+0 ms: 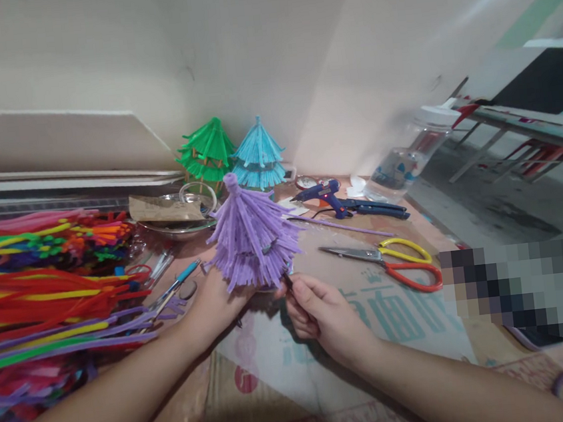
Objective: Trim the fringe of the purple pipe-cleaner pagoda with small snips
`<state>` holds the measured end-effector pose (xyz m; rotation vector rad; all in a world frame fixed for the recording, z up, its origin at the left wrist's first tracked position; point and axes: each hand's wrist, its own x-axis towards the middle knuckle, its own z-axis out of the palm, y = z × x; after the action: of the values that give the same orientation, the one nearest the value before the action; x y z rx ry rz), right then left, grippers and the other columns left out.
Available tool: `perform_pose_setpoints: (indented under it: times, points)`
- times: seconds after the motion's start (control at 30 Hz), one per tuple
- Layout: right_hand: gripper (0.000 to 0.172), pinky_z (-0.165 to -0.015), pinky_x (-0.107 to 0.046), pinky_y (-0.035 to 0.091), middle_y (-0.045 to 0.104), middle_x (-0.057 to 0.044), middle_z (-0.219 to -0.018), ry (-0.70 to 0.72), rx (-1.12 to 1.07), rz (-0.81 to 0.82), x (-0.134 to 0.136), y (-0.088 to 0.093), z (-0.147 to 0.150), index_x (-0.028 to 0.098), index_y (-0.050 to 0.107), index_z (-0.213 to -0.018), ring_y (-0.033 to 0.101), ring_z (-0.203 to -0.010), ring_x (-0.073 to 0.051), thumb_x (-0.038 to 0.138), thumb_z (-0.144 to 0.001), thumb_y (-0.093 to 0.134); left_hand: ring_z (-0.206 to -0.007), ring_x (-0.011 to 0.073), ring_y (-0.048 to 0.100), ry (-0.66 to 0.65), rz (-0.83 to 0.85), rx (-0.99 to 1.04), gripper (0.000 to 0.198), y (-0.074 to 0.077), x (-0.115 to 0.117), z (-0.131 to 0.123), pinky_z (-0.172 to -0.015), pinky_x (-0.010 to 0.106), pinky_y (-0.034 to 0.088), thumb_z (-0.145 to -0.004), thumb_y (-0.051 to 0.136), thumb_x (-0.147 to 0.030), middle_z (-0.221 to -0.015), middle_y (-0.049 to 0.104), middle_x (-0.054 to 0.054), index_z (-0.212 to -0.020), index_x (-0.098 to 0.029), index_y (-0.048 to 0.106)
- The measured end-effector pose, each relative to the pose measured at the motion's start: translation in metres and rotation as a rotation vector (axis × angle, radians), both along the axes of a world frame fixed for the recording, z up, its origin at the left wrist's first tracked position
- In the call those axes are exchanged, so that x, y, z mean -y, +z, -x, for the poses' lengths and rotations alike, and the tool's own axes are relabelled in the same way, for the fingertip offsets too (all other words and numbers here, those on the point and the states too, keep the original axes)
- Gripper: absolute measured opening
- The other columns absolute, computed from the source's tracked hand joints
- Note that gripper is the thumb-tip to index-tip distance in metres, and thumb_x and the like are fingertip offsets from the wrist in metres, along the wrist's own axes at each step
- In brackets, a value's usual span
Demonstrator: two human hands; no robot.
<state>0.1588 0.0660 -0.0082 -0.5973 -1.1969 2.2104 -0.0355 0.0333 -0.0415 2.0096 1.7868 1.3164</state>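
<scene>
In the middle stands a purple tiered tree (258, 233) made of pipe cleaners, upright above the table. My left hand (227, 297) grips it low down from the left; most of its fingers are hidden behind the purple strips. My right hand (311, 305) is closed at the tree's lower right edge, thumb against forefinger. Pinched there is a small dark, thin piece (287, 281), too small to name, close to the lowest strips. Behind stand a green pipe-cleaner tree (207, 150) and a light blue one (258, 149).
Bundles of coloured pipe cleaners (43, 290) cover the left side. A metal bowl (178, 233) sits behind them. To the right lie scissors (381, 254), a blue glue gun (327, 196), dark pliers (376, 209) and a clear plastic jar (406, 154). A white board (245, 54) rises behind.
</scene>
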Motion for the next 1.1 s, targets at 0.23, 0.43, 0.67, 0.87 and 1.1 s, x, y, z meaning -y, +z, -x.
perform_pose_setpoints:
  times: [0.23, 0.43, 0.67, 0.87, 1.1]
  points:
    - [0.045, -0.038, -0.019, 0.012, 0.034, 0.011, -0.048, -0.012, 0.013, -0.003, 0.0001, -0.0001, -0.0001, 0.017, 0.06, -0.08, 0.016, -0.039, -0.004, 0.059, -0.075, 0.074, -0.098, 0.0269, 0.065, 0.002, -0.015, 0.001, 0.023, 0.0012, 0.0001, -0.0003, -0.092, 0.043, 0.053, -0.088, 0.055, -0.041, -0.097, 0.071, 0.008, -0.095, -0.021, 0.062]
    - [0.045, -0.038, -0.02, 0.012, 0.036, 0.011, -0.05, -0.005, -0.003, 0.012, 0.0009, 0.0001, -0.0017, 0.017, 0.059, -0.078, 0.018, -0.039, -0.004, 0.059, -0.075, 0.074, -0.096, 0.0269, 0.066, -0.004, -0.016, 0.002, 0.022, 0.0009, -0.0003, -0.0005, -0.09, 0.043, 0.054, -0.089, 0.055, -0.04, -0.097, 0.071, 0.008, -0.093, -0.02, 0.062]
    - [0.045, -0.038, -0.019, 0.012, 0.036, 0.011, -0.049, -0.016, -0.008, 0.023, 0.0004, 0.0016, -0.0014, 0.017, 0.058, -0.077, 0.017, -0.039, -0.004, 0.059, -0.074, 0.076, -0.096, 0.0268, 0.066, -0.012, 0.001, 0.009, 0.025, 0.0021, -0.0005, -0.0001, -0.09, 0.044, 0.053, -0.09, 0.052, -0.042, -0.099, 0.071, 0.01, -0.092, -0.019, 0.062]
    - [0.044, -0.038, -0.019, 0.012, 0.035, 0.011, -0.048, -0.019, -0.013, 0.012, -0.0006, -0.0009, -0.0002, 0.017, 0.059, -0.078, 0.018, -0.038, -0.003, 0.058, -0.075, 0.075, -0.099, 0.0281, 0.065, -0.018, 0.007, 0.009, 0.028, -0.001, -0.0004, 0.0011, -0.093, 0.047, 0.052, -0.091, 0.051, -0.045, -0.101, 0.07, 0.012, -0.09, -0.019, 0.061]
    - [0.044, -0.038, -0.018, 0.012, 0.036, 0.011, -0.048, -0.015, -0.01, 0.036, -0.0001, 0.0, -0.0011, 0.016, 0.061, -0.08, 0.018, -0.038, -0.003, 0.058, -0.074, 0.076, -0.094, 0.0262, 0.066, -0.022, -0.002, -0.023, 0.024, -0.001, -0.0003, 0.0021, -0.087, 0.041, 0.055, -0.09, 0.053, -0.041, -0.098, 0.071, 0.01, -0.091, -0.019, 0.061]
